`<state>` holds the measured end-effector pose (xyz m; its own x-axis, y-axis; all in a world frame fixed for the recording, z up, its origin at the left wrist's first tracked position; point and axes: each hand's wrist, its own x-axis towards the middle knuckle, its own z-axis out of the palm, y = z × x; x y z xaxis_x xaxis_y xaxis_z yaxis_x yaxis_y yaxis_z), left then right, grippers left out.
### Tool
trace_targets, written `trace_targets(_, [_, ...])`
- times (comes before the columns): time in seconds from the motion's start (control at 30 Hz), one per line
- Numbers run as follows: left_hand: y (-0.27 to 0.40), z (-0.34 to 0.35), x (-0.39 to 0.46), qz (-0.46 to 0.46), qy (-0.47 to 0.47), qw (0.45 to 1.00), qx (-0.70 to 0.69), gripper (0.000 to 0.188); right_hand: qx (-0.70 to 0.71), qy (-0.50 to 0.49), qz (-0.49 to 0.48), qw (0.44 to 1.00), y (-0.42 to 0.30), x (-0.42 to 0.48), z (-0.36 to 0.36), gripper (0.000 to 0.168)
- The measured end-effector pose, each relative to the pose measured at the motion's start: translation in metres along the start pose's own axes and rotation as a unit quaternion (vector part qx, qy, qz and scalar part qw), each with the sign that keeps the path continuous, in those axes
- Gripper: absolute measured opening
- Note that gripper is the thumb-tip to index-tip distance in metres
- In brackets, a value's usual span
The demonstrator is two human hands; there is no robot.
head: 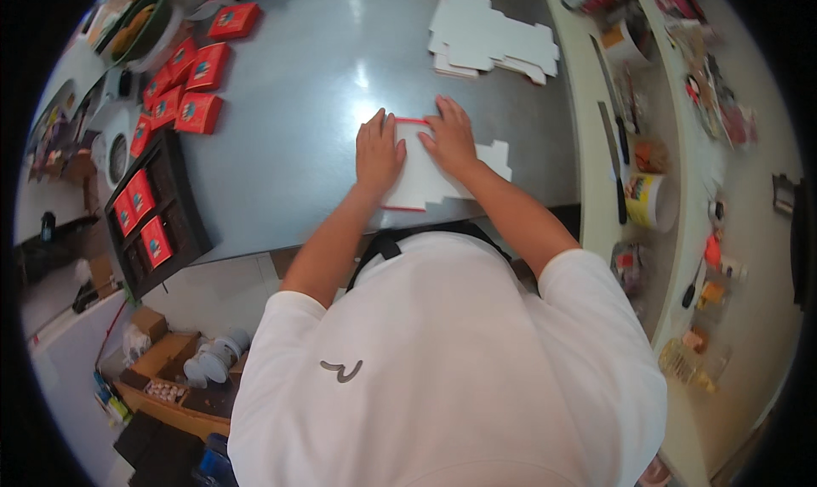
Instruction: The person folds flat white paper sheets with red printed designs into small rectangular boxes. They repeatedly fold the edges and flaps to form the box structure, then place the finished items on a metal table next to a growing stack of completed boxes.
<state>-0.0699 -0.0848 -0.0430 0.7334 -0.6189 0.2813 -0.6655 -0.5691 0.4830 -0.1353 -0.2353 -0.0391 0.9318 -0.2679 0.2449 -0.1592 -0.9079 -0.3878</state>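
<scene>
A flat cardboard box blank (421, 174), white side up with red along its far and near edges, lies on the metal worktable (287, 104) in front of me. On its left edge rests my left hand (380, 150), thumb toward the middle. My right hand (450, 136) presses on the far right part, its fingertips at the red far edge. Both hands lie on the board without gripping it. Farther back at the right is a stack of white box blanks (491, 37). Several folded red boxes (199, 112) sit at the left of the table.
A dark compartment tray (185, 225) holding red boxes stands at the table's left edge. Behind it are a kitchen scale (117, 149) and a green bowl (143, 31). Along the right, a shelf holds long spatulas or knives (611, 155) and a white tub (651, 200).
</scene>
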Motion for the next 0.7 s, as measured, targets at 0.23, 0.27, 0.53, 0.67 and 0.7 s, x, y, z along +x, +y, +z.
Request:
trace_targets(0.23, [0.005,-0.031,-0.029,-0.240,-0.038,0.970,-0.031,0.032,0.236,-0.017,0.189,0.953,0.000,0.013,-0.012,0.011])
trace_targets(0.27, [0.004,-0.034,-0.030,-0.251,-0.042,0.966,-0.051,0.027,0.253,-0.025,0.195,0.948,-0.001,0.014,-0.016,0.012])
trace_targets(0.53, [-0.004,-0.035,-0.021,-0.236,-0.056,0.968,-0.069,0.014,0.009,-0.012,-0.344,0.939,-0.041,0.048,-0.027,0.022])
trace_targets(0.67, [-0.005,-0.032,-0.015,-0.220,-0.068,0.973,-0.030,0.011,-0.056,-0.230,-0.358,0.903,-0.041,0.067,0.009,0.009])
trace_targets(0.7, [-0.005,-0.032,-0.015,-0.224,-0.076,0.971,-0.020,0.011,-0.059,-0.234,-0.358,0.902,-0.041,0.070,0.012,0.009])
